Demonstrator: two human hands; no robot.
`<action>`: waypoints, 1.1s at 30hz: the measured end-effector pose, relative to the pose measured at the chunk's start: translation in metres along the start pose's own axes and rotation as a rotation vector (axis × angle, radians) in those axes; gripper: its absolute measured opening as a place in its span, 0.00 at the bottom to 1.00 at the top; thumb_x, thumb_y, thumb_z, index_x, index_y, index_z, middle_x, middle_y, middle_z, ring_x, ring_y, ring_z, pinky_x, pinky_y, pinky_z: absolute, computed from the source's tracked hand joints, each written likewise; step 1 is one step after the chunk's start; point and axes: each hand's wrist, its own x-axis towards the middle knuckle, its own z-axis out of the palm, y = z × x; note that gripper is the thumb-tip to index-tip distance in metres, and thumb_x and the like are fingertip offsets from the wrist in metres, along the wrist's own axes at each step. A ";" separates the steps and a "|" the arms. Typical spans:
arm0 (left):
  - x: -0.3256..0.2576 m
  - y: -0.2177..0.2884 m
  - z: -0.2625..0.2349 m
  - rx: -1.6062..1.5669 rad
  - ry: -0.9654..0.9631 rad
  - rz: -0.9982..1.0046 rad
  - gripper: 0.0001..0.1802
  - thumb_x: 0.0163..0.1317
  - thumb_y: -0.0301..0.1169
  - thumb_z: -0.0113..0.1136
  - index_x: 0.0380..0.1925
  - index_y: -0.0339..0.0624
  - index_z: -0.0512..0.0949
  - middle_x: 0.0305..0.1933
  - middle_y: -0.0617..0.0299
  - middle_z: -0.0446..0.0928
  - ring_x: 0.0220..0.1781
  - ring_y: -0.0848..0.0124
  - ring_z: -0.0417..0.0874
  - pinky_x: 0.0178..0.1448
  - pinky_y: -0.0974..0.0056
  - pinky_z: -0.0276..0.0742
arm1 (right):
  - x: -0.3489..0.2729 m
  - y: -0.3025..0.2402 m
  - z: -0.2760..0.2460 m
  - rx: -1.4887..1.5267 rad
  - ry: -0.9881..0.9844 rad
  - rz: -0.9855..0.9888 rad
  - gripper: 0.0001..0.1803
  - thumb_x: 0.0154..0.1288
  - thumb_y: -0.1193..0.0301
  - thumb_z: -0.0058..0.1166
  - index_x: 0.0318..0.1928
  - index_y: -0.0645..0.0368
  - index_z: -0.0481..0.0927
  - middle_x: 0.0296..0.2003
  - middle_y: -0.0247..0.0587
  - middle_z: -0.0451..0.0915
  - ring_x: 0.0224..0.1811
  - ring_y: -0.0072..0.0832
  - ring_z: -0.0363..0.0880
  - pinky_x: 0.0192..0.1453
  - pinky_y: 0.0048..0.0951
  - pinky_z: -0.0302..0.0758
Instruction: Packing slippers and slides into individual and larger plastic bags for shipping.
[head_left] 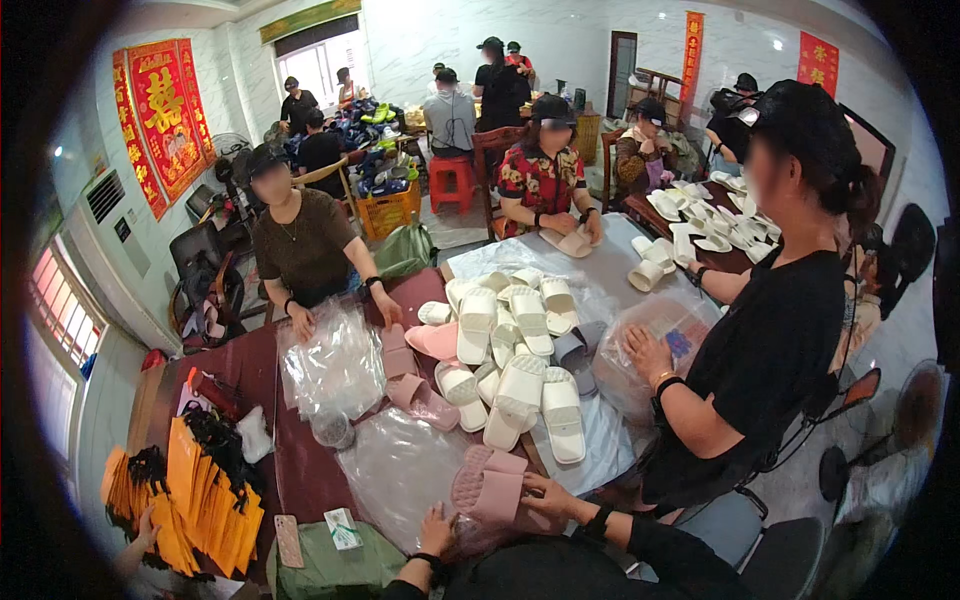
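Observation:
Just in front of me lies a pair of dusty-pink slide slippers (497,490), with quilted-looking insoles and broad straps. My right hand (550,497) has hold of their right side, thumb and fingers bent at the strap. To their left, my left hand (437,530) rests on clear plastic bags (400,462), its fingers apart and nothing visible in them. Beyond the bags is another pink slipper pair (422,400). A pile of white slippers (518,390) spreads over the table's middle, with grey slippers (580,352) at its right side.
Co-workers surround the dark red table (300,470); one across handles clear bags (330,365), one at right a large plastic bag (655,345). Orange tagged pieces with black cords (205,490) lie left, beside another person's hand (148,525). A phone (288,540) and small box (343,528) sit on green cloth.

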 end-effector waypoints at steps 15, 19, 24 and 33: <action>0.065 0.019 -0.090 -0.406 0.150 0.166 0.18 0.61 0.34 0.46 0.51 0.44 0.71 0.53 0.45 0.69 0.53 0.49 0.70 0.56 0.56 0.67 | 0.016 -0.008 0.008 0.044 -0.437 -0.040 0.22 0.61 0.71 0.48 0.56 0.64 0.66 0.59 0.44 0.62 0.59 0.32 0.61 0.61 0.28 0.60; 0.059 0.027 -0.107 -0.463 0.172 0.246 0.18 0.60 0.31 0.47 0.50 0.41 0.71 0.51 0.44 0.70 0.51 0.49 0.72 0.54 0.56 0.68 | 0.019 -0.007 0.020 0.048 -0.298 -0.090 0.17 0.59 0.72 0.46 0.49 0.65 0.72 0.53 0.46 0.69 0.53 0.34 0.69 0.55 0.30 0.66; 0.046 0.035 -0.116 -0.482 0.181 0.239 0.18 0.59 0.29 0.48 0.49 0.34 0.70 0.53 0.43 0.69 0.51 0.49 0.72 0.54 0.56 0.68 | 0.025 0.026 0.031 -0.402 -0.080 -0.282 0.18 0.57 0.67 0.47 0.46 0.62 0.74 0.48 0.50 0.72 0.50 0.42 0.71 0.53 0.34 0.67; 0.050 0.051 -0.123 -0.149 0.285 0.402 0.22 0.59 0.27 0.46 0.54 0.36 0.65 0.57 0.43 0.65 0.56 0.47 0.67 0.62 0.52 0.59 | 0.034 0.004 0.056 -0.760 0.221 -0.173 0.15 0.52 0.67 0.51 0.39 0.61 0.75 0.42 0.46 0.71 0.43 0.44 0.72 0.46 0.41 0.70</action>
